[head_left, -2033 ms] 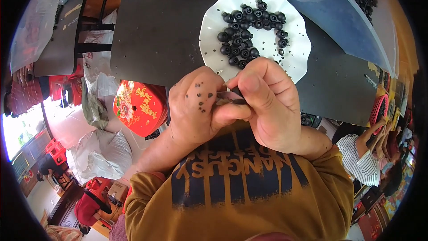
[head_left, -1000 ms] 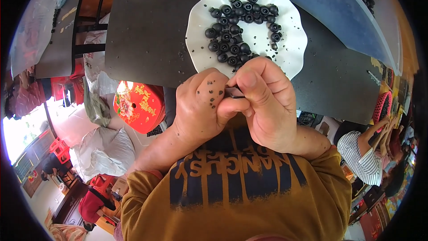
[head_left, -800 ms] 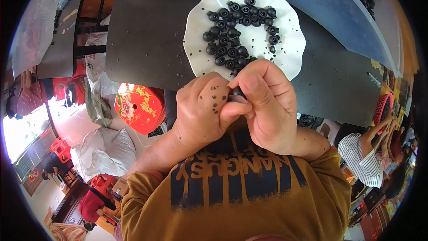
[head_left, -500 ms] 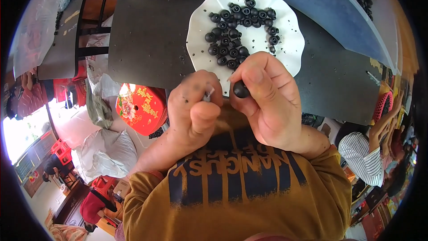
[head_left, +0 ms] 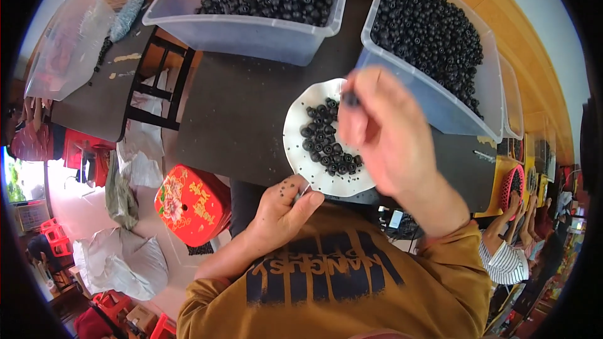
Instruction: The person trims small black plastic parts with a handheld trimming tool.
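- Red plastic is seen in a stool [head_left: 183,204] at the person's left, its top decorated with a flower and gold characters.
- Large lettering over dark blocks is printed across the front of the mustard-brown shirt [head_left: 301,317].
- Two translucent tubs are set on the dark table [head_left: 220,107]; the left tub [head_left: 264,41] and the right tub [head_left: 418,97] are both heaped with small black round pieces.
- On the white plate [head_left: 294,135], edged with a wavy rim, a cluster of similar pieces is held, with black crumbs scattered around it.
- One black piece [head_left: 350,98] is pinched at the fingertips of the right hand [head_left: 392,135], which is blurred and raised over the plate's right side, near the right tub.
- By the plate's near edge, a thin metallic piece [head_left: 303,191] is gripped between thumb and forefinger of the left hand [head_left: 281,210]; its exact kind cannot be told. Dark crumbs are stuck to that hand's back.
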A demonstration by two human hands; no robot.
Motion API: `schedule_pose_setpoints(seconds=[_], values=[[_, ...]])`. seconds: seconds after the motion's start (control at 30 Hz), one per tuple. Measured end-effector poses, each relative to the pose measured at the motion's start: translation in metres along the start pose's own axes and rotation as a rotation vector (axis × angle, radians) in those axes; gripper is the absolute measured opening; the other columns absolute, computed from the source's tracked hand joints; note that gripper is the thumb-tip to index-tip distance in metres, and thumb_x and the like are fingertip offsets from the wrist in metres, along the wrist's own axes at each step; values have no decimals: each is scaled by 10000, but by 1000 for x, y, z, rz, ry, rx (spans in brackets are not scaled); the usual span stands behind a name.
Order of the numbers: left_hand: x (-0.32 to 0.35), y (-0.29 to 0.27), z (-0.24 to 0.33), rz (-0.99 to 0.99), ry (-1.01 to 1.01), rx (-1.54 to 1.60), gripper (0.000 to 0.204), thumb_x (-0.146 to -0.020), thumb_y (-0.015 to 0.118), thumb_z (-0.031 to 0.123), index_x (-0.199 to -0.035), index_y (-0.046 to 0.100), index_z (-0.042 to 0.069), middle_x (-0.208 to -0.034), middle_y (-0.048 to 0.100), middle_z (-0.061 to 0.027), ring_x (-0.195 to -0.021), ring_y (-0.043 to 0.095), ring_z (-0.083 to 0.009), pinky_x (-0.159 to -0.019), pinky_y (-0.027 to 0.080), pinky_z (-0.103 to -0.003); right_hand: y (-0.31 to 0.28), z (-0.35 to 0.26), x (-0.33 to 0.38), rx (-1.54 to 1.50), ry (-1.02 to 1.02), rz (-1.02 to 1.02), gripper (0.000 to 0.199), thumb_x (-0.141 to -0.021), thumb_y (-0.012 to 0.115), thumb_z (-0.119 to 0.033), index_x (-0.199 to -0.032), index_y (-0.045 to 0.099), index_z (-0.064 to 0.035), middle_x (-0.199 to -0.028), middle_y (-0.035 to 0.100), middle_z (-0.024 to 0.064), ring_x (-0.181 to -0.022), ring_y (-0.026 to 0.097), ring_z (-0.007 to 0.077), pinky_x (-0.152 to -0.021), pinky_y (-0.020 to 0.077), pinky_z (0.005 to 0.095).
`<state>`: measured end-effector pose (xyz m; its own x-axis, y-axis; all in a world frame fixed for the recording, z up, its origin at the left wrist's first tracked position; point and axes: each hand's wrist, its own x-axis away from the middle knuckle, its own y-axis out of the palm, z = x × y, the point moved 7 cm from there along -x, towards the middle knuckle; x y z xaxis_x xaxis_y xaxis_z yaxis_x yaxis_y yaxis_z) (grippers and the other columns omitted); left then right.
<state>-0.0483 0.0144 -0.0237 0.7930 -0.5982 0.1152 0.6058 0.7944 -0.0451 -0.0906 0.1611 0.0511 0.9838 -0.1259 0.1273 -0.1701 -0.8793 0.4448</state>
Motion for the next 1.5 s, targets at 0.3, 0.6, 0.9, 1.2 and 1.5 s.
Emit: schedule_pose_setpoints(seconds=[0.3, 0.6, 0.9, 1.2, 1.5], values=[[8, 4, 4, -69, 27, 62, 208, -882, 524, 187, -746, 461, 42, -690, 425, 30, -650, 369, -50, -581, 336, -203, 51, -88, -66, 252, -72, 200, 546, -864, 518, -219, -1261, 314, 95, -870, 515, 110, -745, 490, 131, -650, 415, 236], [9, -12, -40, 43, -93, 176, 196, -846, 575, 131, -721, 468, 25, -657, 440, -12, -595, 388, -82, -540, 345, -223, -60, 28, 17, 620, -48, -56, 193, -866, 543, -127, -1004, 585, 1, -826, 594, 26, -723, 525, 61, -657, 413, 186], [2, 7, -47, 9, -134, 201, 179, -844, 576, 113, -720, 492, 16, -663, 455, -5, -598, 397, -79, -534, 328, -212, -74, 43, 40, 1314, -341, -258, 170, -743, 620, -100, -887, 554, -37, -781, 563, 71, -703, 539, 257, -636, 437, 345], [-4, 13, -35, -42, -85, 85, 194, -840, 587, 134, -722, 492, 13, -645, 466, -20, -572, 419, -87, -510, 346, -221, -56, 61, 17, 1534, -395, -308, 145, -725, 617, -121, -829, 545, -50, -801, 518, 73, -779, 519, 258, -671, 441, 363], [-7, 3, -29, -38, -35, 45, 212, -845, 583, 156, -714, 487, 19, -626, 474, -19, -557, 439, -79, -498, 355, -226, -52, 59, 11, 1554, -438, -246, 171, -706, 639, -97, -844, 558, -36, -796, 541, 75, -751, 533, 252, -639, 444, 336]])
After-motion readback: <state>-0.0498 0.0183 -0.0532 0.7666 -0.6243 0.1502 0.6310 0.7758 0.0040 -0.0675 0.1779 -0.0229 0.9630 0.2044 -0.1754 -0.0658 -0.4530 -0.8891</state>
